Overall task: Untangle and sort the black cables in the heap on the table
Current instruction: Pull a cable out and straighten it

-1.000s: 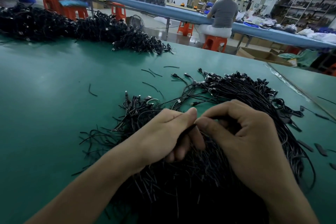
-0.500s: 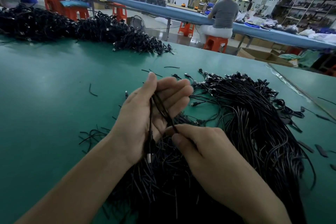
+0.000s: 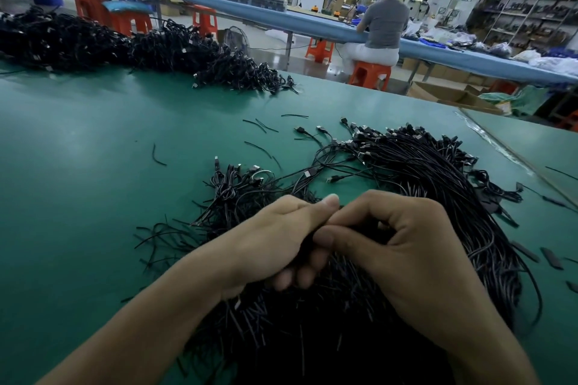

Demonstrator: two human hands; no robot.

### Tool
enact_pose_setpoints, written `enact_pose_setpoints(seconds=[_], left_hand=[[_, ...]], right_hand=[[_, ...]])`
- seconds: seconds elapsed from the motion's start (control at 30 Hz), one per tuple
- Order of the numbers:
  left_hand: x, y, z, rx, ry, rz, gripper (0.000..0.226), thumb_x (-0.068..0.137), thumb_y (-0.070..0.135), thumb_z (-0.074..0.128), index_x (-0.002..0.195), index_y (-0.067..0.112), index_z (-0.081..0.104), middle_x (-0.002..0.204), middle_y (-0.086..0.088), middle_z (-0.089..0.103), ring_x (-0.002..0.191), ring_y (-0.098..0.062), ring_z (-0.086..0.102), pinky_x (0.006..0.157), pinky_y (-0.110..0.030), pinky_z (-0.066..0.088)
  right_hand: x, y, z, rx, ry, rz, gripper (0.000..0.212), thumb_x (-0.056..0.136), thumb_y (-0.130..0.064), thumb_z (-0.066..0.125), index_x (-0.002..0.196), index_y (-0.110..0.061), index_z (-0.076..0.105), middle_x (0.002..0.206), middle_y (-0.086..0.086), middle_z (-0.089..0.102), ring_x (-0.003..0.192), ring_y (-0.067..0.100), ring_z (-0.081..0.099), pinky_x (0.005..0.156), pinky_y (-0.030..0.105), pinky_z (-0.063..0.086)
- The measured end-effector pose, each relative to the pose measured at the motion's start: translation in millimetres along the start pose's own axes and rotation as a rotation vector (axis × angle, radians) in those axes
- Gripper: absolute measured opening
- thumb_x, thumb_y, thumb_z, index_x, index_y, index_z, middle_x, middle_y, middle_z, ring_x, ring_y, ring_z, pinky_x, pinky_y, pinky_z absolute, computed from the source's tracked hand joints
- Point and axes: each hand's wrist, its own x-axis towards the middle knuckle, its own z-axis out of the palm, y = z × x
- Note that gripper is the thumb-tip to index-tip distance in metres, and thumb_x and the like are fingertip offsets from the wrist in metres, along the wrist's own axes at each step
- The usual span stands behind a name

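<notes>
Stage: early to middle, by judgement; a tangled heap of thin black cables lies under the wrists, largely unsorted.
Left hand: fingers curled, thumb on top, pinching a few black strands lifted off the heap.
Right hand: clenched on the same strands, touching the left hand.
Sorted part: fanned bundle of black cables with plugs aligned, just beyond the hands.
Green-matted table: carries everything; a long black cable pile waits at its far edge.
</notes>
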Motion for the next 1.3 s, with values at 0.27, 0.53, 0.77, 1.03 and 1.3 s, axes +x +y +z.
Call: enact_pose_setpoints(seconds=[0.27, 0.53, 0.77, 1.03, 1.3], left_hand=[[-4, 0, -12, -0.322, -0.2, 0.044, 0.059, 0.092, 0.057, 0.045, 0.045, 0.022, 0.036, 0.038, 0.003, 0.037, 0.028, -0.006, 0.024, 0.031, -0.011, 0.019], [5, -3, -3, -0.187, 0.097, 0.025, 0.063, 0.099, 0.045, 0.048, 0.042, 0.019, 0.04, 0.048, 0.002, 0.041, 0.044, -0.011, 0.038, 0.047, -0.016, 0.037], [4, 1, 9, -0.577, -0.121, -0.126, 0.049, 0.094, 0.046, 0.04, 0.077, 0.013, 0.071, 0.066, -0.01, 0.063, 0.056, -0.022, 0.064, 0.064, -0.04, 0.059], [10, -8, 5, -0.277, 0.086, -0.098, 0.066, 0.097, 0.064, 0.034, 0.052, 0.021, 0.059, 0.044, 0.005, 0.035, 0.031, -0.008, 0.022, 0.037, -0.008, 0.019], [13, -14, -9, -0.399, 0.355, 0.002, 0.062, 0.097, 0.064, 0.034, 0.05, 0.025, 0.039, 0.044, 0.003, 0.04, 0.031, -0.011, 0.032, 0.031, -0.014, 0.024]], right_hand=[[4, 8, 0, 0.286, 0.077, 0.153, 0.015, 0.077, -0.037, 0.075, 0.077, -0.024, 0.068, 0.084, 0.007, 0.073, 0.077, 0.025, 0.069, 0.072, 0.041, 0.057], [2, 11, 3, 0.04, 0.04, 0.173, 0.016, 0.088, -0.016, 0.071, 0.081, -0.026, 0.062, 0.077, -0.006, 0.072, 0.069, 0.015, 0.067, 0.068, 0.048, 0.057], [4, 8, 19, 0.004, 0.231, 0.067, 0.015, 0.083, -0.015, 0.072, 0.08, -0.024, 0.061, 0.075, -0.004, 0.069, 0.064, 0.015, 0.065, 0.06, 0.041, 0.053], [6, 15, 13, -0.076, 0.241, 0.118, 0.012, 0.084, -0.022, 0.075, 0.079, -0.027, 0.066, 0.073, -0.012, 0.07, 0.068, 0.009, 0.068, 0.061, 0.023, 0.053], [-2, 39, 1, -0.487, -0.13, 0.572, 0.023, 0.087, -0.048, 0.069, 0.077, -0.028, 0.065, 0.076, -0.011, 0.065, 0.07, -0.001, 0.061, 0.063, 0.013, 0.05]])
